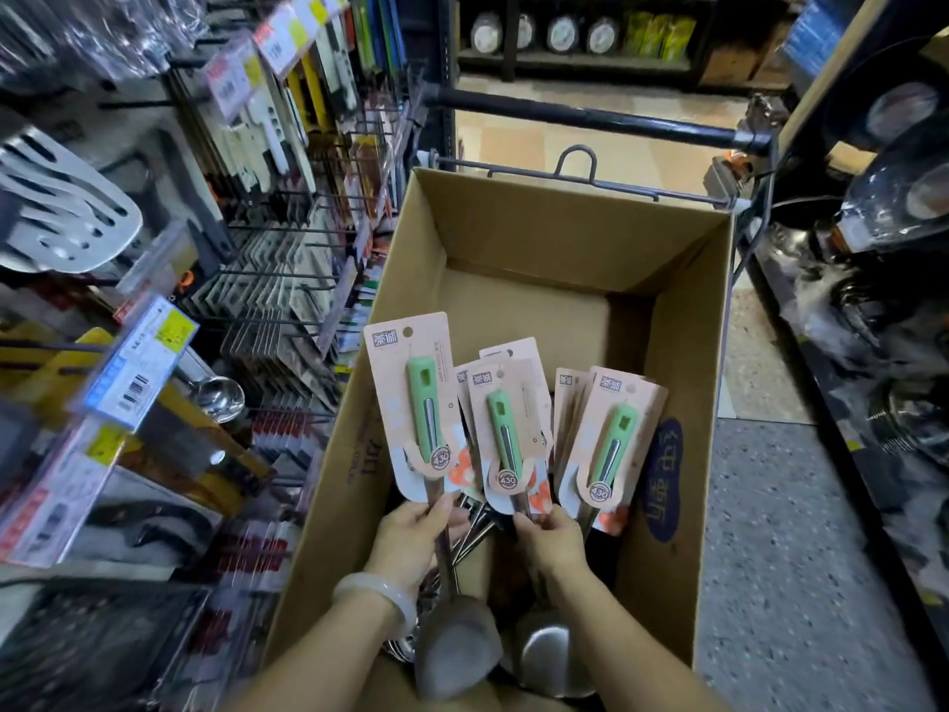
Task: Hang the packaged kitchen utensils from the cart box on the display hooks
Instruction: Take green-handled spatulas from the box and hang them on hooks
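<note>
A large open cardboard box (683, 321) sits in a cart and holds several packaged steel ladles with green handles on pink cards. My left hand (416, 537) grips the metal shaft of the leftmost ladle (418, 403), raised a little above the others, its bowl near my wrist. My right hand (552, 539) grips the shaft of the middle ladle (506, 434). A third ladle pack (611, 444) leans against the box's right wall with more cards behind it. Black display hooks (277, 280) stick out from the rack on the left.
The left rack carries hanging knives, peelers, a slotted turner (61, 208) and price tags (138, 362). The cart's black handle bar (590, 118) crosses beyond the box. Shelves with pots and lids (893, 208) stand on the right. Speckled floor lies between cart and right shelf.
</note>
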Demonstrator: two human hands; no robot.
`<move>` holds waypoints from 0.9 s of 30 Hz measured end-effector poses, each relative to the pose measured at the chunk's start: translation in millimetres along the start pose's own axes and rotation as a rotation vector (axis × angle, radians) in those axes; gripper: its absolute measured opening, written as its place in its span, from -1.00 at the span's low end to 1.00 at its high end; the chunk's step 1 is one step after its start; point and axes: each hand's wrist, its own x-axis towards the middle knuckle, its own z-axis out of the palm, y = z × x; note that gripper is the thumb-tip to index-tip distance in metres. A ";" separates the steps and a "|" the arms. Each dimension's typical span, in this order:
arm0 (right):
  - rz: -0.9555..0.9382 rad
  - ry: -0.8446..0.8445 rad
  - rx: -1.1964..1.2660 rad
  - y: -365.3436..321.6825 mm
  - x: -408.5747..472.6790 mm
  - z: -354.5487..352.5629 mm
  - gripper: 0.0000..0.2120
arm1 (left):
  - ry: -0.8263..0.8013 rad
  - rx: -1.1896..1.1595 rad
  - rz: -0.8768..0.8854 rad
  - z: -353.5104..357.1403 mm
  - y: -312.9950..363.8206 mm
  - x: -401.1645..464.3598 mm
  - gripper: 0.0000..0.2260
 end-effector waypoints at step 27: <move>-0.553 -0.771 -0.067 -130.9 -202.9 -50.6 -0.94 | 0.182 -0.116 0.523 -12.8 37.8 -224.4 -0.82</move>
